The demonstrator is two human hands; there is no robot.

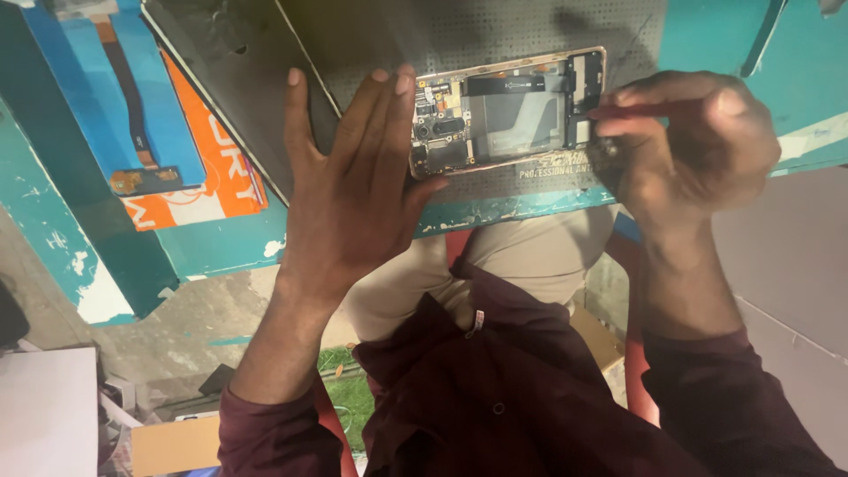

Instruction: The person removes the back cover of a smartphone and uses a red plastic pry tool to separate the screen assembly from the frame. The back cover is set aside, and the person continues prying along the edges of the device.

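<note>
Packaged flex cable [132, 97] beside left hand [353, 185], opened phone [508, 110].

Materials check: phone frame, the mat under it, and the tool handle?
Phone frame: likely metal, its rim a shiny rose-gold. Work mat: probably rubber or silicone, matte grey with a dotted texture. Tool handle in the right hand: seemingly red plastic, blurred.

The person wears a dark maroon buttoned shirt [521, 389] with long sleeves [274, 433] and beige trousers [521, 252].
</note>
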